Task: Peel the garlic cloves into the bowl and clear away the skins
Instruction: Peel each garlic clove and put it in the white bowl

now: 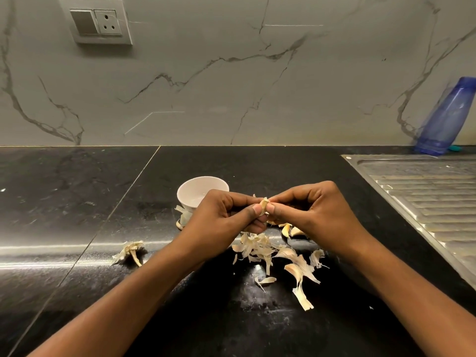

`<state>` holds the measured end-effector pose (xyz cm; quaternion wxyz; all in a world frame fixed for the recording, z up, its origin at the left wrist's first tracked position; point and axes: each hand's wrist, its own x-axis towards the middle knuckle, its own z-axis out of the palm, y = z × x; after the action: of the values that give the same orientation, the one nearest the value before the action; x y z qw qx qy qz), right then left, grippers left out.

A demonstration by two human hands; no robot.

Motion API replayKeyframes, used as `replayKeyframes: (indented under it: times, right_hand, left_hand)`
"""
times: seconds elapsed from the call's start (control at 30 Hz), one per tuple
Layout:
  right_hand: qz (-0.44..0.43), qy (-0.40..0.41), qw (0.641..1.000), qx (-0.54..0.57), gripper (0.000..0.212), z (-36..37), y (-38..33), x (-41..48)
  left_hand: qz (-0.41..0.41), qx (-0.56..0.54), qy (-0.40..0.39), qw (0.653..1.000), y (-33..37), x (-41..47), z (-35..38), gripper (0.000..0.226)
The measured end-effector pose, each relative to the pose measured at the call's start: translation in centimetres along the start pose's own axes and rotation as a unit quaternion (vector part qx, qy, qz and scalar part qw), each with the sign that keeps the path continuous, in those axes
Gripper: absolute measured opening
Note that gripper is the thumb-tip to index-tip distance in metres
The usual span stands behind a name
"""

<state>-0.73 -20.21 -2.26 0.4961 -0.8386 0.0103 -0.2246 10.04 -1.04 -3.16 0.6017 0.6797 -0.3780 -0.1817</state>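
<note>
Over mid-desk, just in front of the bowl [192,187], both hands work one garlic clove [264,204], held in the air. Left hand [226,215] and right hand [309,210] meet at it. Fingers [256,210] are curled in and both thumbs and forefingers pinch the clove from opposite sides.

Handling, my read:
- Clove is light, small and firm. It should take a firm pinch, but it probably gets slick once bare.
- Skin is papery, brittle and near weightless, so expect it to tear into scraps and drift.
- Best hold looks like one hand on the clove body while the other nips the loose skin edge at the tip and pulls along its length.

Counts:
- Bowl: 1, white. No clove shows in the visible part; the left hand hides the near side.
- Clove in hand: 1.
- Unpeeled cloves [292,231] on the desk under the right hand: 2 visible, maybe more hidden.
- One more pale piece [183,217] touches the bowl's near-left side. Can't tell whether it's clove or skin.
- Skins [260,247]: loose scatter between hands and front edge, roughly a dozen scraps, exact count not possible.
- Stem remnant [130,251]: 1, well apart toward the left edge.

Sink drainer [425,191] takes the right edge, with a blue bottle [445,117] behind it at the back-right corner.
</note>
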Motion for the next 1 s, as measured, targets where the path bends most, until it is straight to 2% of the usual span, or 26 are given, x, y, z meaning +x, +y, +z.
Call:
replayKeyframes:
  times: [0.13,0.4,0.67,0.8,1.0]
  right_hand:
    - [0.005,-0.010,1.000,0.009,0.016,-0.1,0.1,0.0]
    - [-0.009,0.020,1.000,0.018,0.003,0.5,0.1,-0.3]
    - [-0.028,0.068,0.997,0.014,0.006,1.0,-0.2,-0.4]
    - [-0.014,0.038,0.999,0.031,0.027,0.4,-0.5,-0.2]
    - [-0.010,0.002,1.000,0.016,0.024,-0.1,-0.2,-0.1]
  left_hand:
    - [0.013,0.029,-0.004,0.999,-0.3,0.0,0.0,0.020]
    - [0.027,0.022,0.003,0.999,-0.5,-0.1,0.3,0.020]
    - [0.002,-0.038,-0.006,0.999,0.1,-0.2,0.3,0.020]
    - [-0.010,-0.046,-0.011,0.999,0.2,-0.2,0.3,0.020]
    - [0.017,0.015,-0.010,1.000,-0.3,0.0,0.1,0.021]
